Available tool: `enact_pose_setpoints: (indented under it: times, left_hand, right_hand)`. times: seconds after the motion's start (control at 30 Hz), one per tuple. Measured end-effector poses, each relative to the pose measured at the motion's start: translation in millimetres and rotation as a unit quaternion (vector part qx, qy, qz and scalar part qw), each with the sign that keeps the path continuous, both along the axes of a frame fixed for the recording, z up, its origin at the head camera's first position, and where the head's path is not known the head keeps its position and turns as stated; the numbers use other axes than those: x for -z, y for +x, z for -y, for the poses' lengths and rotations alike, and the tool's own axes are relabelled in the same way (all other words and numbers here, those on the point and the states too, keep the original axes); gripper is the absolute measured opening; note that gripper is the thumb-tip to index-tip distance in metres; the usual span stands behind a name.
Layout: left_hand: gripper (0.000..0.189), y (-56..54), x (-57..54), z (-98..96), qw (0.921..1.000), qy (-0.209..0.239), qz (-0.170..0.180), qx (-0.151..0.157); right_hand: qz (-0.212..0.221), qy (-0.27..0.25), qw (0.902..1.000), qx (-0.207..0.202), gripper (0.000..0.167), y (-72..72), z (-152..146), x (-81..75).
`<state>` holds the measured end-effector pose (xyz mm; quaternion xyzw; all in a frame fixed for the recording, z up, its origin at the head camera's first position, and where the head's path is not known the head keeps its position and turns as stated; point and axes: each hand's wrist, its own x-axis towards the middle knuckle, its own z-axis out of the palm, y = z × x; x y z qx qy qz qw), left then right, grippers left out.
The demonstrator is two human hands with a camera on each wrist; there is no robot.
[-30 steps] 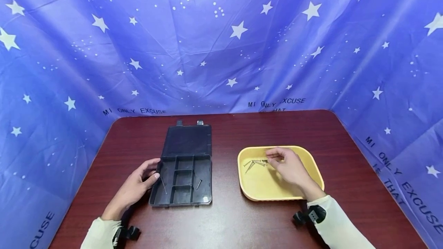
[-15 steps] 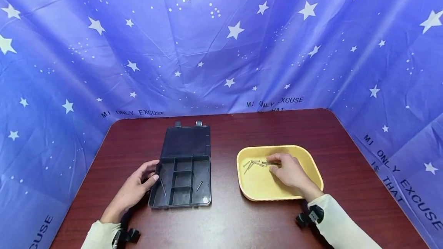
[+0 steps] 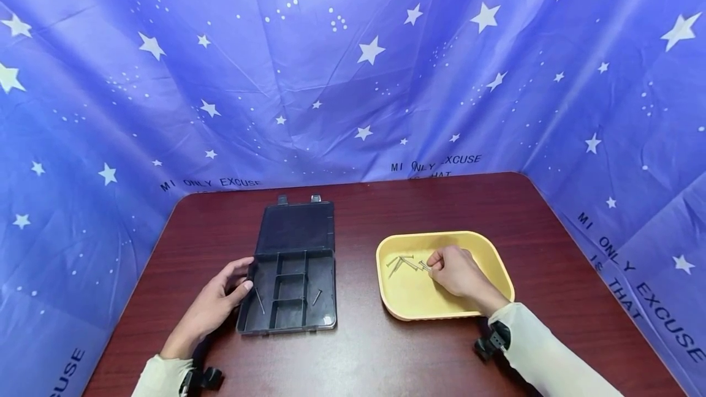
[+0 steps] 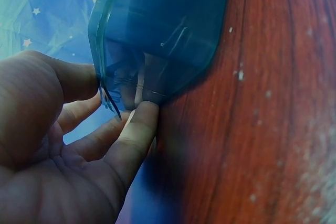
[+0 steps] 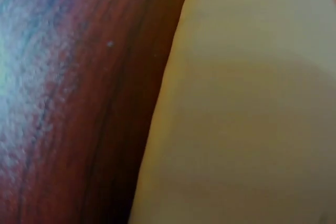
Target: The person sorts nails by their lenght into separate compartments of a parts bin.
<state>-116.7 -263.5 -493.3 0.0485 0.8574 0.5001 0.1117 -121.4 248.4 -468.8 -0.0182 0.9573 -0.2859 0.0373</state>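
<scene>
My left hand (image 3: 212, 304) holds the left edge of an open black compartment box (image 3: 290, 306). In the left wrist view the thumb lies on the box's rim and the fingertips touch its side. One thin screw (image 3: 260, 300) lies in the left compartment, another screw (image 3: 317, 297) in the right one. Inside the yellow tray (image 3: 405, 305), my right hand (image 3: 460, 271) pinches a small metal screw (image 3: 425, 266) between thumb and fingers; the fingers partly hide it. Several loose screws (image 3: 401, 263) lie just left of the fingertips. The right wrist view shows only the tray's outer wall (image 5: 236, 119) and tabletop.
The box's lid (image 3: 296, 227) is folded back flat, its two latches (image 3: 315, 198) pointing away from me. Box and tray stand apart on a dark red wooden table (image 3: 358, 348). A blue star-print curtain (image 3: 331, 78) surrounds the table's back and sides.
My right hand has lowered into the tray and its thumb and fingers have come together on a screw. The left hand stays at the box; the head view has shifted slightly.
</scene>
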Motion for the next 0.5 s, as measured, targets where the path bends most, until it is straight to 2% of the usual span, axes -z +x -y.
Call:
enact_pose_setpoints:
  times: [0.2,0.5]
  left_hand:
    - [0.053,1.1,-0.4,-0.8,0.9999,0.010,-0.003,0.002]
    - [0.053,1.6,-1.6,-1.2,0.9997,0.022,-0.006,0.003]
  right_hand:
    - [0.022,-0.007,0.9997,0.006,0.012,-0.4,1.4,-0.1]
    - [0.004,-0.032,0.9995,0.001,0.021,-0.7,-0.1,-1.4]
